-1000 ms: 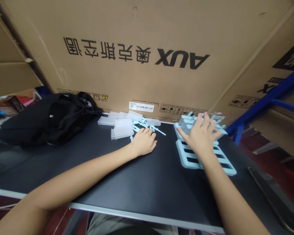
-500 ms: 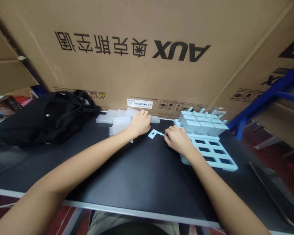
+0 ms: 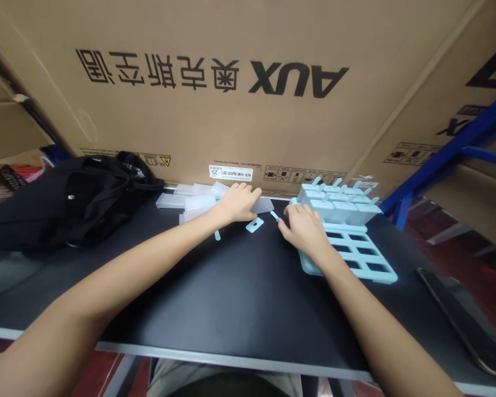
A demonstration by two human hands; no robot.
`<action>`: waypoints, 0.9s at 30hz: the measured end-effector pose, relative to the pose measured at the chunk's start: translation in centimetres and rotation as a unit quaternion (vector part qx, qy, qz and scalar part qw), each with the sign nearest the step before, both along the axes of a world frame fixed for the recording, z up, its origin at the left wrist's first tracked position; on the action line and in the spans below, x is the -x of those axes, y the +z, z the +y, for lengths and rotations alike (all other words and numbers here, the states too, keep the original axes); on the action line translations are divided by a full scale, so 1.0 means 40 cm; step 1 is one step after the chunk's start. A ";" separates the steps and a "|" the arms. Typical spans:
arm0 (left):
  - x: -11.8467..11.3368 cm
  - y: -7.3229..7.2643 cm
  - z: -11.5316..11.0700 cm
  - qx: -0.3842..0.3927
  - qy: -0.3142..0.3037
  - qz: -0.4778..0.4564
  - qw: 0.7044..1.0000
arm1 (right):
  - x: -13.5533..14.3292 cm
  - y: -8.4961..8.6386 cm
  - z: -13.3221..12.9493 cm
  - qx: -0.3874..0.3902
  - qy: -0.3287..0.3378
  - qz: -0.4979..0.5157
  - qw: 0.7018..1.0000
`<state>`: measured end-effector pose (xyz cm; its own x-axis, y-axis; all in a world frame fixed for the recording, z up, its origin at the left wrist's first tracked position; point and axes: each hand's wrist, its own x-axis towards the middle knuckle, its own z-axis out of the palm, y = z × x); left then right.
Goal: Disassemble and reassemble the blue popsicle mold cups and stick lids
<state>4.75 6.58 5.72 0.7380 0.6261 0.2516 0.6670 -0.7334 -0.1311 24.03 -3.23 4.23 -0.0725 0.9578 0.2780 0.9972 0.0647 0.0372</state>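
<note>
Head view: my right hand (image 3: 305,227) seems to pinch a blue stick (image 3: 274,215) between thumb and fingertips, by one end, probably so the other is left free. My left hand (image 3: 240,202) lies over the clear sleeves (image 3: 198,203), fingers bent down; I cannot tell whether it grasps one or only steadies the pile. A flat blue piece (image 3: 251,227) with a hole lies between my hands on the table (image 3: 231,309), handy for either. Blue moulds (image 3: 324,210) stand upright in rows, sticks upward, likely braced by their base; their tops look closed, hiding any contents. Dark table shows through the slotted tray (image 3: 312,267) in front. Whether the sleeves contain anything, I cannot tell.
</note>
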 end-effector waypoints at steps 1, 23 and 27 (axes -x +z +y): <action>-0.001 0.002 -0.009 -0.004 -0.003 -0.030 1.000 | 0.001 0.003 0.000 -0.019 0.007 0.038 0.999; 0.087 -0.111 -0.159 0.259 -0.049 -0.259 0.929 | -0.022 0.052 -0.007 -0.016 0.158 0.362 0.918; 0.108 -0.103 -0.173 0.292 -0.077 -0.264 0.916 | -0.022 0.075 -0.023 -0.002 0.217 0.319 0.922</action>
<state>0.45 -0.33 1.58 0.7009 0.6668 0.2530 0.4078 -0.6657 0.6249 24.90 -4.13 7.24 -0.2694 0.8757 0.4009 0.6957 0.4647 -0.5477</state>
